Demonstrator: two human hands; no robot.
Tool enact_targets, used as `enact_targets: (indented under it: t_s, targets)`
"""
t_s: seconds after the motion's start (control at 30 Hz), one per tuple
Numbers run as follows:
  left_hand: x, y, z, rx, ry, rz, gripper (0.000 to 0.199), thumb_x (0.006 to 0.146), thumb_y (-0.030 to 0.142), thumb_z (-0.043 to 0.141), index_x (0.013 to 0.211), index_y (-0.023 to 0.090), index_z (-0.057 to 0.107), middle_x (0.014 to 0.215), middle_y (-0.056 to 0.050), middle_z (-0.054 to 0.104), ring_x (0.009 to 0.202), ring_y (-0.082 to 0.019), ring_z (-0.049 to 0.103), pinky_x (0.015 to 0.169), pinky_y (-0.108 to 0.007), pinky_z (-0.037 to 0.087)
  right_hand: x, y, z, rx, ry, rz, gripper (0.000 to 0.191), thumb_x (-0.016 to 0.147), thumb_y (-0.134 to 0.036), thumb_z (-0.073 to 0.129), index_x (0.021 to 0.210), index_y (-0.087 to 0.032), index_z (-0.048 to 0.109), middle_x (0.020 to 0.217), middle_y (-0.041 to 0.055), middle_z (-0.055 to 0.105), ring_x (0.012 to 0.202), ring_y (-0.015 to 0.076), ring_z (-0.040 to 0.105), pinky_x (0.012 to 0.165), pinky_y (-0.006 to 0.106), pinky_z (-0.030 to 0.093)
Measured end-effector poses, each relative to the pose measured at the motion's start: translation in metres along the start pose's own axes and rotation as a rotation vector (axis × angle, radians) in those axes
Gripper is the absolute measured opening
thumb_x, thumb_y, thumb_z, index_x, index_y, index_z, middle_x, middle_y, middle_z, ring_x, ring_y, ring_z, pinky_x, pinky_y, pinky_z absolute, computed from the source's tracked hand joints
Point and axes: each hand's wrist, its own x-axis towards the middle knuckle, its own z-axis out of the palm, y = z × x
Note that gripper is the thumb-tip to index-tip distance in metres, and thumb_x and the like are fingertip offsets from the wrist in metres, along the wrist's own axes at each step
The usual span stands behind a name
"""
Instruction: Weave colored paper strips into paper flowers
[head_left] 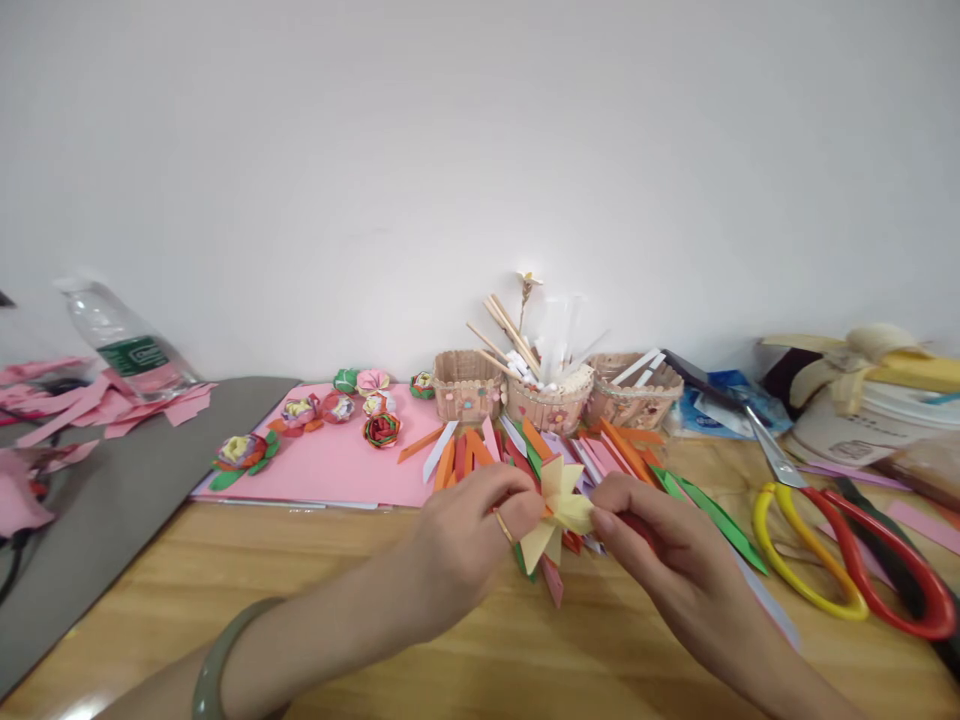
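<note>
Pale green bangle [212,660] on the left forearm, nearest the camera, and well in front of the middle woven basket [551,408], the landmark here. Between bangle and basket, directly in front of the basket, both hands meet at a pale yellow folded-paper flower [559,508], held above the wooden table [360,640]. The left hand [465,540] has thumb and forefinger closed on the flower's left side, near its centre; a ring shows on that hand. The right hand [667,555] has thumb and forefinger together, pinching the tip of a right-hand petal.

The flower should weigh next to nothing, with crisp folds that spring a little but crease, bend or tear easily. A firm hold is best near the gathered centre, where layers overlap; the loose petal tips call for a light pinch. Dry paper should slip little.

Just in front of the basket lie folded paper strips [450,462] in orange, green, white and pink. Left of it, pink paper sheets [337,468] carry small multicoloured paper flowers [382,430], and a plastic bottle [124,335] leans farther left. Right of it are red-and-yellow-handled scissors [847,530], their blades parted only slightly, if at all.
</note>
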Motion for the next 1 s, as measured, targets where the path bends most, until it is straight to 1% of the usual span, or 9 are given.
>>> enact_targets:
  t_s: [0.1,0.33,0.53,0.67,0.73,0.87,0.9,0.93,1.0]
  targets:
    - [0.002,-0.001,-0.003,0.064,0.010,0.105,0.018,0.087,0.017,0.038,0.078,0.019,0.053,0.069,0.001,0.057,0.060,-0.009,0.053,0.053,-0.017,0.042,0.000,0.000,0.001,0.013,-0.008,-0.021,0.024,0.088,-0.025,0.043,0.066,-0.020,0.049,0.059,-0.0031,0.051,0.053,0.0101,0.045,0.048,0.019,0.036]
    - [0.004,-0.005,-0.006,0.211,0.083,0.328,0.019,0.085,0.009,0.034,0.080,0.016,0.051,0.071,-0.003,0.055,0.065,-0.012,0.050,0.059,-0.023,0.042,-0.001,-0.001,0.005,-0.028,0.077,-0.094,0.025,0.085,-0.019,0.048,0.060,-0.020,0.050,0.054,-0.0041,0.052,0.047,0.0087,0.046,0.045,0.018,0.036]
    - [0.005,-0.009,-0.007,0.169,0.091,0.315,0.016,0.084,0.008,0.036,0.079,0.015,0.050,0.069,-0.002,0.051,0.062,-0.012,0.046,0.056,-0.022,0.040,0.000,-0.003,0.006,-0.020,0.088,-0.049,0.025,0.084,-0.022,0.049,0.059,-0.019,0.052,0.053,-0.0029,0.055,0.048,0.0099,0.049,0.046,0.019,0.039]
    - [0.006,-0.013,-0.009,0.019,0.031,0.236,0.016,0.085,0.009,0.037,0.083,0.016,0.052,0.078,-0.004,0.057,0.072,-0.012,0.052,0.066,-0.024,0.044,-0.001,-0.005,0.004,-0.017,0.080,-0.037,0.028,0.083,-0.024,0.049,0.055,-0.019,0.051,0.050,-0.0033,0.051,0.045,0.0099,0.046,0.043,0.020,0.037]
    - [0.007,-0.014,-0.010,-0.120,-0.042,0.191,0.016,0.085,0.010,0.039,0.086,0.016,0.053,0.083,-0.004,0.060,0.076,-0.012,0.055,0.067,-0.023,0.045,-0.001,-0.002,0.000,-0.002,0.155,-0.041,0.027,0.083,-0.025,0.049,0.056,-0.020,0.050,0.050,-0.0035,0.049,0.046,0.0103,0.045,0.043,0.020,0.037]
    - [0.010,-0.014,-0.014,-0.349,-0.153,0.123,0.013,0.083,0.010,0.045,0.084,0.016,0.057,0.085,-0.006,0.063,0.072,-0.012,0.058,0.060,-0.021,0.047,0.001,0.004,-0.008,0.070,0.472,-0.009,0.015,0.084,-0.026,0.046,0.072,-0.023,0.055,0.066,-0.0019,0.055,0.059,0.0123,0.052,0.050,0.020,0.043]
    - [0.010,-0.014,-0.014,-0.389,-0.173,0.115,0.012,0.082,0.010,0.046,0.083,0.016,0.057,0.085,-0.006,0.064,0.073,-0.012,0.059,0.060,-0.021,0.047,0.002,0.004,-0.009,0.082,0.476,0.016,0.012,0.084,-0.027,0.047,0.077,-0.024,0.056,0.070,-0.0013,0.057,0.062,0.0129,0.054,0.052,0.020,0.045]
    - [0.011,-0.014,-0.015,-0.420,-0.190,0.106,0.012,0.081,0.010,0.048,0.081,0.016,0.058,0.085,-0.006,0.064,0.073,-0.012,0.059,0.061,-0.022,0.048,0.003,0.002,-0.009,0.102,0.424,0.043,0.011,0.083,-0.028,0.048,0.081,-0.024,0.058,0.073,-0.0009,0.059,0.065,0.0135,0.056,0.053,0.020,0.047]
    - [0.012,-0.014,-0.014,-0.452,-0.216,0.087,0.012,0.081,0.009,0.049,0.081,0.015,0.059,0.084,-0.007,0.065,0.074,-0.011,0.060,0.063,-0.021,0.049,0.005,-0.002,-0.007,0.175,0.202,0.090,0.012,0.082,-0.029,0.051,0.086,-0.023,0.060,0.075,-0.0004,0.062,0.067,0.0140,0.060,0.054,0.020,0.049]
